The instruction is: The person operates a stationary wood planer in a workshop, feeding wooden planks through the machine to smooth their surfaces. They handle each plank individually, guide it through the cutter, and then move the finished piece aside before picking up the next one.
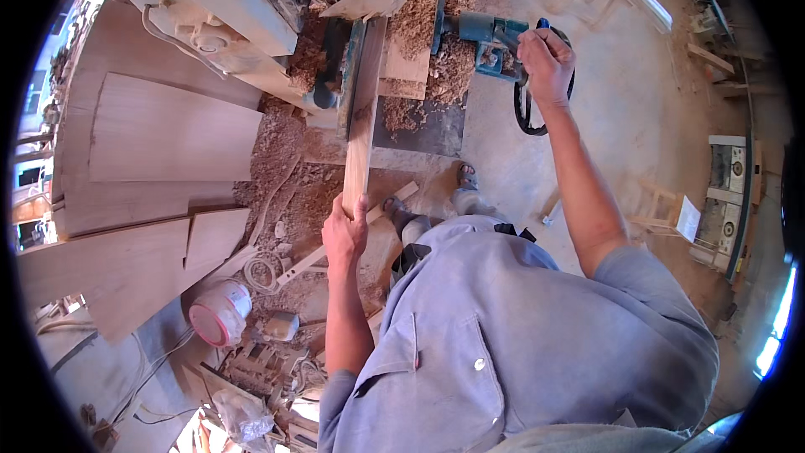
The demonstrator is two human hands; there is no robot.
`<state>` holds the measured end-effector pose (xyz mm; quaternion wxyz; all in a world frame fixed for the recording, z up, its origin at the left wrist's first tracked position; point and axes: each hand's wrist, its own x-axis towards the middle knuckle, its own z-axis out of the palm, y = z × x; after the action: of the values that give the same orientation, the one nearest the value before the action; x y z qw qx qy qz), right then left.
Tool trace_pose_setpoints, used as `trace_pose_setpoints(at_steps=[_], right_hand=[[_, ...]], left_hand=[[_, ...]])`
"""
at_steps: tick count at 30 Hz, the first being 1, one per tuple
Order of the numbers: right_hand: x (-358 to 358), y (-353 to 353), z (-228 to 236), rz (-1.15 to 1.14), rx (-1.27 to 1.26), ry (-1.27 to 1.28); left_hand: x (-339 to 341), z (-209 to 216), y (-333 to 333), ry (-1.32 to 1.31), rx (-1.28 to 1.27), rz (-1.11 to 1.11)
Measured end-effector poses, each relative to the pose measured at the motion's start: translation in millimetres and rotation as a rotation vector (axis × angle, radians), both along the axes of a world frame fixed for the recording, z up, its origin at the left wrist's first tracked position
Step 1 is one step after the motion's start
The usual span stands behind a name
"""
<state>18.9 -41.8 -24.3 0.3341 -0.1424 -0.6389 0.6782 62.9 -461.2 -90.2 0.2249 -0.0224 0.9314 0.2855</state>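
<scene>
We look from head height, through one wide fisheye, steeply down and slightly forward, the shirt nearest us across the lower middle, left hand and right hand farther out, floor beyond

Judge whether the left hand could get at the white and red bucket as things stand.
Probably not: the left hand is holding the near end of the wooden board, and the bucket sits apart, to its left. That hold, more than any visible barrier, seems to be in the way.
</scene>
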Motion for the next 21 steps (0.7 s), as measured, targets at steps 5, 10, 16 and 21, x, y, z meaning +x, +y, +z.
trace_pose_setpoints(at_steps=[5, 10, 16, 21], right_hand=[[-0.7, 0.8, -1.5, -0.022, -0.044, 0.001], [-1.0, 1.2, -2.5, -0.078, 0.018, -0.006], [1.3, 4.1, -0.7, 0.019, 0.219, -0.005], [13.0, 12.0, 4.8, 0.207, 0.383, -0.006]], left_hand=[[2.9, -0.3, 1.9, 0.031, -0.007, -0.017], [5.4, -3.3, 6.4, 0.085, -0.011, -0.009], [27.2, -0.2, 15.5, 0.432, -0.172, 0.016], [74.7, 34.4, 102.9, 0.631, -0.104, 0.173]])
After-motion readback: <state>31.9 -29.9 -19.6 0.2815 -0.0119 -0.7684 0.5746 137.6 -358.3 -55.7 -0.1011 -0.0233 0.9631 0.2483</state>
